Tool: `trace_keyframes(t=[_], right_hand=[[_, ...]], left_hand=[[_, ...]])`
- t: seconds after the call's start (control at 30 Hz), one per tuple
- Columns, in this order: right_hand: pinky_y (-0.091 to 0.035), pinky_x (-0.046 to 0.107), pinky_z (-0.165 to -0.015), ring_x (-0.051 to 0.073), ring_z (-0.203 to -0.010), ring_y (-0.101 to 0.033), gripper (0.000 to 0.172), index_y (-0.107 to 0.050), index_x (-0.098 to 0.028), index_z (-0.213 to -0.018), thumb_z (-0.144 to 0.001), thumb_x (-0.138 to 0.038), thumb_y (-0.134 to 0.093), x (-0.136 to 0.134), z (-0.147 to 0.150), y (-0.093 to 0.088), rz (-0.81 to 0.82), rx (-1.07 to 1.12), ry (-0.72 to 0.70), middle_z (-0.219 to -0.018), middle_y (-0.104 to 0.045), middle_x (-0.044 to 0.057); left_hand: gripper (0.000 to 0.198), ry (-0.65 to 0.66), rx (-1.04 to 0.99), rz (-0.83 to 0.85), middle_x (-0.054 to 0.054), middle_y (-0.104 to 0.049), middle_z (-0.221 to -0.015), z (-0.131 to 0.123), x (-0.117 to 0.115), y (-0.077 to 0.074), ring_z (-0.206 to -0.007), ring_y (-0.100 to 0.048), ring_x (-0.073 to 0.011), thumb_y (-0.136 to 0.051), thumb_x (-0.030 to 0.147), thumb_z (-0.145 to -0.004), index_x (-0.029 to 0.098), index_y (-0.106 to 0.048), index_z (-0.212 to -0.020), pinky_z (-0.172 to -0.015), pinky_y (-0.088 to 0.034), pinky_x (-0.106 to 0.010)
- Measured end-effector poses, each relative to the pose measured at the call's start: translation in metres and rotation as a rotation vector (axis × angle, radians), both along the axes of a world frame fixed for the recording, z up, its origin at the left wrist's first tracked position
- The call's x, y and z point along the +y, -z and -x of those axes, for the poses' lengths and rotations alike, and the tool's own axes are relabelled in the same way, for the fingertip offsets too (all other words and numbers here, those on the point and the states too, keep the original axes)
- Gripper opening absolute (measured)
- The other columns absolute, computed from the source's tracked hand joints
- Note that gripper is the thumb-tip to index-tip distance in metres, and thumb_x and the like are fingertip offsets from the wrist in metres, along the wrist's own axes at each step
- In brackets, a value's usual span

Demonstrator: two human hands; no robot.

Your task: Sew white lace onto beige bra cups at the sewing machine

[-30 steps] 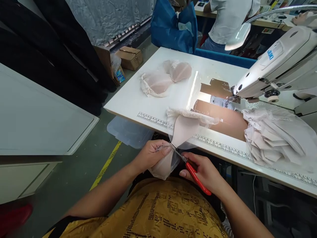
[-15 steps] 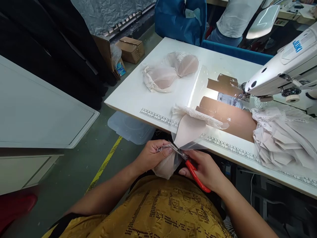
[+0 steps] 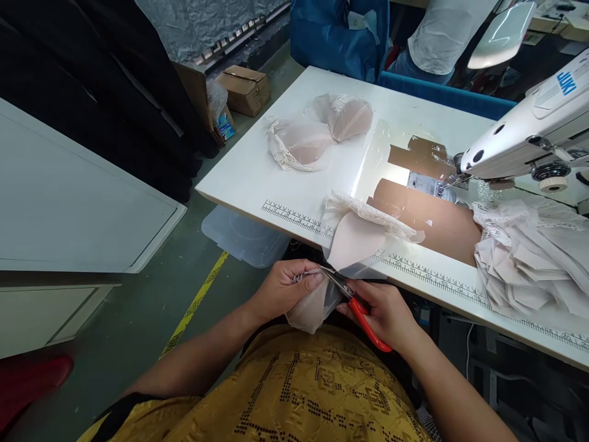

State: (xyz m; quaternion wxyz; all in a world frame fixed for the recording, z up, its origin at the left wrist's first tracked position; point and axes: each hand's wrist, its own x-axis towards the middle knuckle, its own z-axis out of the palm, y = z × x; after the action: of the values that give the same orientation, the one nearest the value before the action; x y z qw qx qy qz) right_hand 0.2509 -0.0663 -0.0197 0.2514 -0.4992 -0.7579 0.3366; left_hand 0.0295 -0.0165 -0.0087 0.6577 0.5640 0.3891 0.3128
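Note:
In front of my lap, my left hand (image 3: 294, 288) pinches the gathered edge of a pale pink, lace-trimmed bra piece (image 3: 356, 239). One part of the piece hangs below my fingers, while the other lies over the table's front edge. My right hand (image 3: 381, 313) grips red-handled scissors (image 3: 368, 325), their blades pointing left at the fabric beside my left fingertips. Whether the blades are fully closed is hard to make out. A similar two-cup bra piece (image 3: 308, 138) lies farther back on the table.
On the white table (image 3: 243, 166), a sewing machine (image 3: 529, 129) stands at right above brown plates. Stacked pale lace pieces (image 3: 529, 252) lie by its front. A blue fabric bin (image 3: 338, 40) is behind, near a person in a grey top (image 3: 446, 37). A cardboard box (image 3: 243, 89) sits on the floor.
The scissor blades look closer together, and my right thumb has drawn in on the handle. My left hand keeps its pinch. The view has shifted slightly.

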Motion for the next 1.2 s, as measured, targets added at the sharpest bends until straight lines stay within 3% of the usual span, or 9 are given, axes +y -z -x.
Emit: trace_keyframes(t=[0.13,0.27,0.43,0.5,0.6,0.67,0.77,0.97,1.2], right_hand=[[-0.039,0.021,-0.055,0.013,-0.058,-0.051,0.024,-0.065,-0.017,-0.097,-0.085,-0.037,-0.064,-0.003,-0.001,0.003,0.033,0.076,0.037,-0.068,-0.061,0.001],[-0.036,0.021,-0.052,0.011,-0.056,-0.041,0.021,-0.063,-0.017,-0.089,-0.083,-0.037,-0.066,-0.011,-0.008,0.006,0.092,0.132,0.033,-0.062,-0.051,-0.003],[-0.034,0.022,-0.053,0.011,-0.056,-0.038,0.019,-0.063,-0.017,-0.09,-0.084,-0.034,-0.064,-0.029,-0.019,0.018,0.086,0.16,-0.003,-0.065,-0.047,-0.002],[-0.034,0.023,-0.053,0.011,-0.055,-0.04,0.019,-0.063,-0.017,-0.09,-0.085,-0.035,-0.063,-0.036,-0.023,0.021,0.052,0.187,0.017,-0.064,-0.048,-0.003],[-0.034,0.023,-0.051,0.011,-0.052,-0.041,0.022,-0.063,-0.018,-0.093,-0.084,-0.038,-0.063,-0.044,-0.028,0.02,-0.024,0.235,0.044,-0.062,-0.047,-0.004],[-0.033,0.023,-0.05,0.011,-0.051,-0.042,0.024,-0.063,-0.018,-0.094,-0.084,-0.041,-0.063,-0.049,-0.033,0.015,-0.07,0.274,0.063,-0.06,-0.047,-0.004],[-0.034,0.023,-0.05,0.011,-0.051,-0.042,0.026,-0.064,-0.019,-0.096,-0.084,-0.042,-0.062,-0.055,-0.037,0.004,-0.046,0.308,0.104,-0.06,-0.048,-0.004],[-0.037,0.024,-0.057,0.013,-0.061,-0.044,0.026,-0.064,-0.018,-0.094,-0.084,-0.042,-0.062,-0.046,-0.025,-0.008,0.218,0.166,0.095,-0.067,-0.051,-0.002],[-0.036,0.022,-0.056,0.013,-0.061,-0.043,0.026,-0.062,-0.019,-0.101,-0.087,-0.041,-0.06,-0.048,-0.033,0.009,0.354,0.16,0.173,-0.069,-0.049,-0.003]], left_hand=[[0.024,0.026,0.059,-0.139,-0.004,-0.067,-0.076,0.004,0.0,-0.001,-0.063,-0.058,-0.0113,-0.056,0.032,-0.092,0.013,-0.07,-0.089,-0.055,-0.046,-0.02],[0.017,-0.033,0.225,-0.733,-0.009,-0.069,-0.097,0.018,0.011,0.001,-0.09,-0.063,-0.0191,-0.056,0.022,-0.091,0.016,-0.07,-0.099,-0.077,-0.053,-0.031],[0.012,0.066,0.415,-1.256,-0.013,-0.048,-0.143,0.01,0.034,-0.001,-0.144,-0.023,-0.0308,-0.057,0.015,-0.09,0.017,-0.068,-0.095,-0.112,-0.031,-0.051],[0.013,0.17,0.353,-1.267,-0.01,-0.057,-0.135,-0.006,0.042,-0.005,-0.145,-0.022,-0.0284,-0.052,0.017,-0.093,0.017,-0.065,-0.091,-0.116,-0.025,-0.05],[0.015,0.218,0.124,-1.178,-0.01,-0.068,-0.106,-0.027,0.047,-0.014,-0.128,-0.049,-0.0251,-0.045,0.019,-0.096,0.017,-0.06,-0.091,-0.114,-0.028,-0.048],[0.013,0.185,-0.025,-1.073,-0.007,-0.066,-0.089,-0.032,0.046,-0.021,-0.101,-0.062,-0.0206,-0.044,0.019,-0.096,0.017,-0.056,-0.091,-0.1,-0.043,-0.041],[0.012,0.24,-0.063,-0.923,-0.005,-0.058,-0.078,-0.025,0.042,-0.031,-0.078,-0.057,-0.0168,-0.046,0.02,-0.094,0.018,-0.057,-0.092,-0.074,-0.049,-0.03],[0.021,0.586,0.085,-0.651,-0.008,-0.06,-0.083,-0.006,0.031,-0.036,-0.077,-0.057,-0.0167,-0.047,0.025,-0.095,0.017,-0.066,-0.096,-0.072,-0.047,-0.027],[0.022,0.581,0.076,-0.491,-0.011,-0.067,-0.095,0.006,0.028,-0.02,-0.087,-0.063,-0.0185,-0.049,0.024,-0.095,0.017,-0.068,-0.103,-0.08,-0.05,-0.028]])
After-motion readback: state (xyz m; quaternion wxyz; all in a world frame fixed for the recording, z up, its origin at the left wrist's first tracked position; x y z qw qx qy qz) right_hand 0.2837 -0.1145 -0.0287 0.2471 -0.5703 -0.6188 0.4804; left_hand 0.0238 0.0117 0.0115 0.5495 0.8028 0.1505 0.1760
